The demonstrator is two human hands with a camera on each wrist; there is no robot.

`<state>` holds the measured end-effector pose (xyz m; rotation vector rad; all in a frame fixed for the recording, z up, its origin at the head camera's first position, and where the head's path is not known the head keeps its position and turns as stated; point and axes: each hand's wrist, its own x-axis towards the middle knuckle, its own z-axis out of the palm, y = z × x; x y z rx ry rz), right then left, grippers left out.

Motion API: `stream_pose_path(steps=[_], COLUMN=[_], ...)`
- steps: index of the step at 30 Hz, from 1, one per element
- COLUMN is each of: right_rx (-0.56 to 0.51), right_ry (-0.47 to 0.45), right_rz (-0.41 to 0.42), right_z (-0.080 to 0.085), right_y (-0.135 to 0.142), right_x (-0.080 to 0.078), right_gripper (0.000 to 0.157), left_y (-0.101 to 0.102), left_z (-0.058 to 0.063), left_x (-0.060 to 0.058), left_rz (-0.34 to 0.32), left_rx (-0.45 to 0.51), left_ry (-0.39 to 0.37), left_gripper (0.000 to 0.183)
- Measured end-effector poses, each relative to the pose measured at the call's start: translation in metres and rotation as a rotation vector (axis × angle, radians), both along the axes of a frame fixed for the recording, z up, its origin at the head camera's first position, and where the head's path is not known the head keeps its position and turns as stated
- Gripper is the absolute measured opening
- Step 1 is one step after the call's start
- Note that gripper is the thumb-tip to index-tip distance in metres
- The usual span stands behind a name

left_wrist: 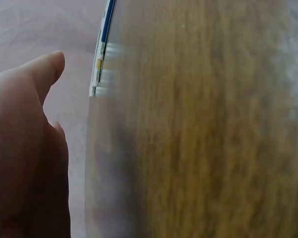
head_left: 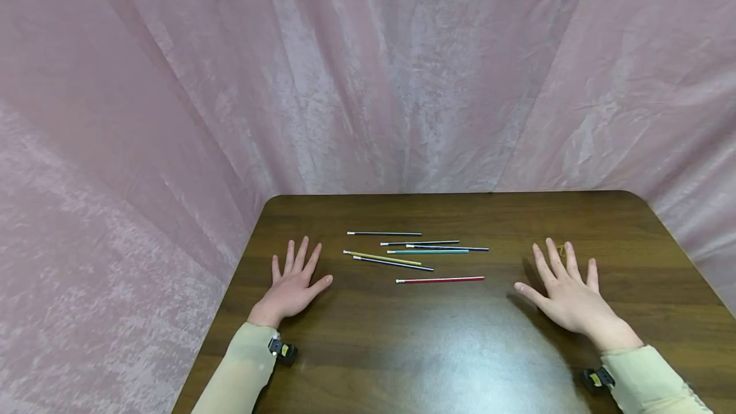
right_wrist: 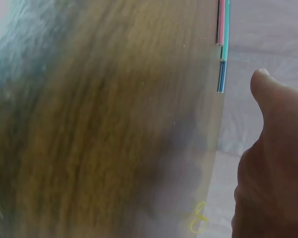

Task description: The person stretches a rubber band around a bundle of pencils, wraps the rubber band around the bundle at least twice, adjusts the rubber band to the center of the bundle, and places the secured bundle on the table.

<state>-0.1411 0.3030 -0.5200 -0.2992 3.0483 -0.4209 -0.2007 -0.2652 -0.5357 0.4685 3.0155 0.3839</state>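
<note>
My left hand [head_left: 292, 289], fingers spread, is at the left of the table, apart from the pencils. My right hand [head_left: 569, 302] is spread on the other side, its shadow falling on the wood beside it. Neither hand holds anything. Between them lie several pencils with white-tipped ends: a red pencil [head_left: 439, 280] nearest me, a yellow pencil [head_left: 382, 257], a green pencil [head_left: 428, 252] and dark blue ones, including a far dark pencil [head_left: 385, 233]. A small looped yellow band [right_wrist: 198, 218], probably a rubber band, lies just beyond my right fingertips, partly hidden in the head view.
The brown wooden table [head_left: 356, 350] has rounded far corners. Pink velvet-like curtain [head_left: 368, 82] hangs behind it and at both sides. A small black camera [head_left: 283, 350] is strapped to the left wrist, and another camera [head_left: 598, 378] to the right.
</note>
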Motion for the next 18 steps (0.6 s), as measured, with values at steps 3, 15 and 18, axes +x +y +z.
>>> stream_pose_path(steps=[3, 15, 18], right_rx=[0.001, -0.026, -0.042], right_ry=[0.003, -0.020, -0.039], right_rz=[0.000, 0.039, 0.074], right_z=[-0.001, -0.005, -0.008], right_y=[-0.003, -0.013, -0.017], right_x=[0.001, -0.006, -0.009], right_gripper=[0.094, 0.097, 0.098], left_y=[-0.001, 0.000, 0.011], left_z=[-0.003, -0.009, -0.011], left_x=[0.001, -0.005, -0.009], left_rz=[-0.001, 0.007, -0.005], left_rx=[0.012, 0.041, 0.075], left_ry=[0.003, -0.034, -0.068], left_gripper=[0.083, 0.086, 0.086])
